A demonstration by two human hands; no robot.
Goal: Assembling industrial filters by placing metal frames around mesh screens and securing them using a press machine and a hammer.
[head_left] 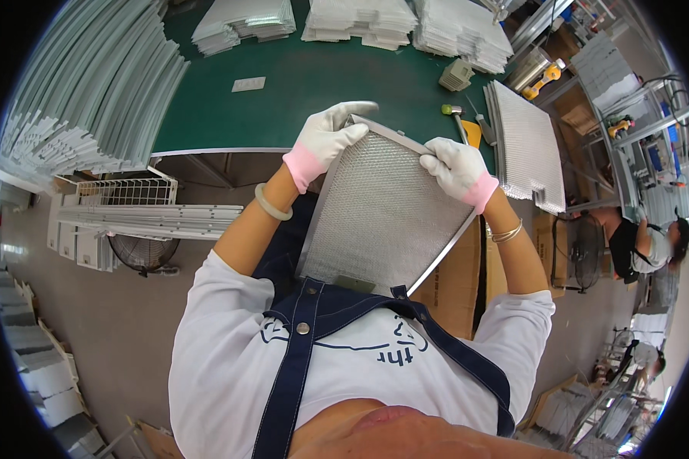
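A rectangular metal mesh filter panel (390, 206) with a thin metal frame is tilted in front of my body, its lower edge against my apron. At its upper left corner, my left hand (325, 141), in a white glove with a pink cuff, grips the frame between thumb and fingers, one finger reaching past the corner. My right hand (457, 170), gloved alike, is closed on the frame near the upper right corner. The panel's top end is beside the near edge of the green worktable (207, 107). A small metal plate (356, 284) shows at the panel's lower edge.
Tall stacked frame pieces (107, 84) stand at the left; white sheet stacks (360, 23) line the far side. At right are a hammer (452, 111), a screwdriver (484, 130) and mesh panels (524, 141). A floor fan (142, 251) and a co-worker (647, 249) are farther off.
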